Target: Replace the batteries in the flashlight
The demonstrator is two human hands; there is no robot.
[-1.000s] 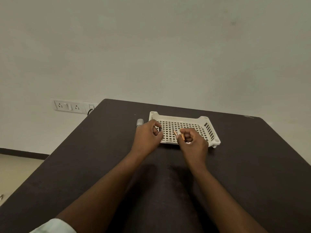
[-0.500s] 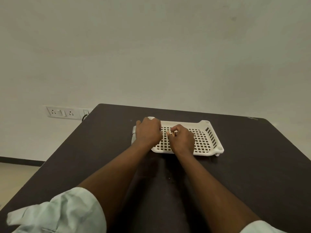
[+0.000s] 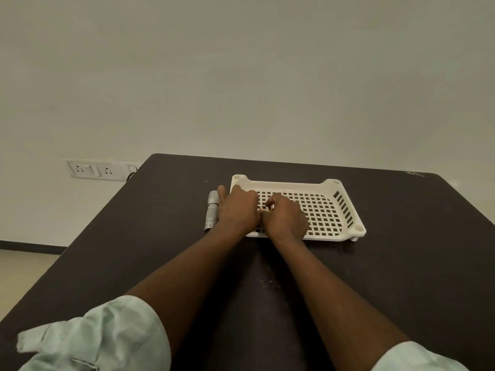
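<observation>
Head view, one frame. Landmark: white perforated tray [image 3: 332,210] on dark table [image 3: 160,236]. Left hand [image 3: 238,210] over tray's left rim, fingers curled downward; contents, if any, hidden, so grip cannot be told. Right hand [image 3: 285,219] inside tray's left half, touching left hand, fingers bunched as if pinching something small; no object visible, grip likewise undetermined. Flashlight [image 3: 211,211], silver, flat on table just left of tray, partly behind left hand, untouched by any clear grasp. Judged step: handling batteries or a cap over tray; flashlight not yet reloaded. Next move likely calls for lifting flashlight and aligning battery polarity. Count: one flashlight, one tray, two hands, zero batteries visible.
</observation>
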